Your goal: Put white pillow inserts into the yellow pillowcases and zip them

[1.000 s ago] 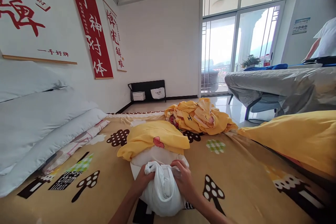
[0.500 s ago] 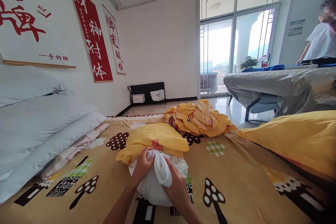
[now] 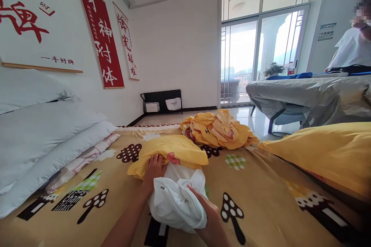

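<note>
In front of me on the bed lies a white pillow (image 3: 176, 210), its far part covered by a yellow pillowcase (image 3: 171, 144) with a pink print. The near end of the pillow sticks out, bunched and folded over. My left hand (image 3: 154, 170) has its fingers curled over the left side of the pillowcase's opening. With the thumb on top, my right hand (image 3: 207, 212) grips the right side of the white end; its other fingers are hidden underneath.
White pillows (image 3: 49, 135) are stacked at the left. A crumpled pile of yellow cloth (image 3: 217, 129) lies beyond, and a yellow pillow (image 3: 324, 152) at the right. A patterned tan sheet (image 3: 261, 200) covers the bed. A person (image 3: 352, 48) stands behind a covered table (image 3: 307, 92).
My left hand has let go of the white end and moved up-left onto the pillowcase. The white end has flopped open toward me, and my right hand has shifted slightly right and nearer.
</note>
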`<state>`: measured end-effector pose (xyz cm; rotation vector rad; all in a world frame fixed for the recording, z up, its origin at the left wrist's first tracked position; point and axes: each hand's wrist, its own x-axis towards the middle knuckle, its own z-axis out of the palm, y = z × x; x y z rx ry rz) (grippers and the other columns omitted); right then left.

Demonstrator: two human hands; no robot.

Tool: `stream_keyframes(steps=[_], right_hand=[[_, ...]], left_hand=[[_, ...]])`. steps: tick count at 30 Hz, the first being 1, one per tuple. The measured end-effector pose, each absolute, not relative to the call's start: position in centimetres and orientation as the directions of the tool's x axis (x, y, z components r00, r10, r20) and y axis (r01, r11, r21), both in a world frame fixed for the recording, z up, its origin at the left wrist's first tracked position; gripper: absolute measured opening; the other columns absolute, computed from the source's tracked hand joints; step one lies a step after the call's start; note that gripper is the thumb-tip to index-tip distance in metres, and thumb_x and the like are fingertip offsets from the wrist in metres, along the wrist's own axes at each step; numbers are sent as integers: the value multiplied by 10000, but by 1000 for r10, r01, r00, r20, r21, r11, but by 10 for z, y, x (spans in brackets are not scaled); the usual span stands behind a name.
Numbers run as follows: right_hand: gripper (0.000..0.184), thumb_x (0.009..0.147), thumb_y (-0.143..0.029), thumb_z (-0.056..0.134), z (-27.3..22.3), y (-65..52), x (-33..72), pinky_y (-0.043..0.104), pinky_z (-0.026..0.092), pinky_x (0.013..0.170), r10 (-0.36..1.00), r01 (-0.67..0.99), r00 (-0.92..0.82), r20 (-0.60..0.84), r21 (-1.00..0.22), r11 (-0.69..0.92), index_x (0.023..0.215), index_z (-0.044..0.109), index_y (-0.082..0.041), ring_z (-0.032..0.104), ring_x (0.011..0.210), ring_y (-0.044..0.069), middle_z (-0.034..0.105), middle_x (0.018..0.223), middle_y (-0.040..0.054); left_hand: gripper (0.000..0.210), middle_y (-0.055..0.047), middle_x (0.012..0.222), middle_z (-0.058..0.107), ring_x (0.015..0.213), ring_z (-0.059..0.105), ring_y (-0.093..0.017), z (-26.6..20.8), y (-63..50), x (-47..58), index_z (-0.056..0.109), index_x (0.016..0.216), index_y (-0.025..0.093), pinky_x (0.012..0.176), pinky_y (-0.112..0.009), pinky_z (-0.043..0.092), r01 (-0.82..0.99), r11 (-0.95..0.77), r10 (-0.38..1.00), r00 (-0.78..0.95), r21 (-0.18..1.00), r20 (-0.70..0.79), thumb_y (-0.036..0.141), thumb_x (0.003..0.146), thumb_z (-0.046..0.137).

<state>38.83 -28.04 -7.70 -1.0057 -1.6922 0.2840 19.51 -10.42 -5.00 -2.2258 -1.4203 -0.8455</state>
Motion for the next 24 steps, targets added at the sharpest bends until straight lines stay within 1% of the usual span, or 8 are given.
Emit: stream_keyframes(steps=[6, 10, 14, 16, 18, 20, 22, 24], right_hand=[[611, 758, -287, 676, -56, -309, 419, 301, 529, 949, 751, 524, -18, 660, -634, 569, 1353, 552, -234, 595, 1167, 267, 603, 1303, 77], [613, 747, -305, 701, -48, -327, 443, 266, 551, 903, 743, 542, 147, 653, -682, 491, 1342, 558, -267, 624, 1127, 252, 609, 1298, 53], [600, 781, -311, 661, -41, -313, 431, 303, 564, 895, 562, 592, 326, 761, -627, 506, 1358, 516, -233, 626, 1126, 249, 615, 1293, 74], [601, 794, -270, 635, -43, -295, 410, 332, 559, 905, 430, 641, 371, 823, -562, 523, 1371, 481, -209, 627, 1123, 251, 618, 1284, 97], [600, 799, -219, 605, -50, -275, 385, 358, 548, 916, 322, 678, 366, 873, -487, 550, 1379, 454, -198, 629, 1115, 255, 632, 1251, 111], [602, 806, -184, 563, -62, -258, 362, 366, 543, 909, 273, 690, 317, 908, -419, 590, 1392, 425, -198, 628, 1104, 253, 645, 1205, 116], [619, 807, -173, 524, -78, -249, 346, 351, 548, 876, 287, 706, 208, 935, -346, 618, 1411, 396, -202, 628, 1087, 245, 646, 1175, 116], [648, 791, -181, 516, -92, -247, 336, 341, 545, 858, 350, 733, 59, 935, -279, 621, 1424, 383, -201, 627, 1070, 243, 640, 1171, 117]], left_hand=[[263, -112, 969, 636, 939, 560, -261, -28, -98, 178, 647, 1028, 185, 863, -405, 407, 913, -358, 585, 384, -198, 715, 115, 876, 444], [317, -136, 1050, 640, 970, 558, -283, -37, -124, 147, 646, 1090, 163, 901, -448, 381, 925, -292, 530, 369, -245, 763, 89, 835, 473], [364, -158, 1070, 638, 954, 570, -294, -72, -160, 125, 643, 1111, 154, 858, -468, 381, 914, -231, 376, 401, -335, 836, 98, 792, 476], [305, -153, 1011, 648, 933, 583, -288, -88, -176, 123, 657, 1072, 172, 842, -457, 391, 896, -283, 300, 421, -342, 856, 155, 810, 502], [214, -128, 912, 661, 881, 602, -260, -96, -186, 125, 682, 959, 199, 817, -419, 420, 869, -448, 322, 378, -212, 868, 193, 832, 509], [163, -99, 767, 655, 750, 608, -225, -94, -186, 129, 667, 762, 204, 707, -353, 454, 790, -607, 472, 271, 87, 839, 202, 806, 510], [163, -72, 630, 620, 597, 572, -196, -83, -179, 132, 592, 605, 204, 560, -299, 439, 685, -641, 619, 195, 346, 761, 216, 747, 513], [159, -54, 567, 598, 530, 547, -182, -69, -168, 135, 536, 559, 207, 488, -278, 428, 633, -625, 681, 155, 457, 716, 245, 711, 515]])
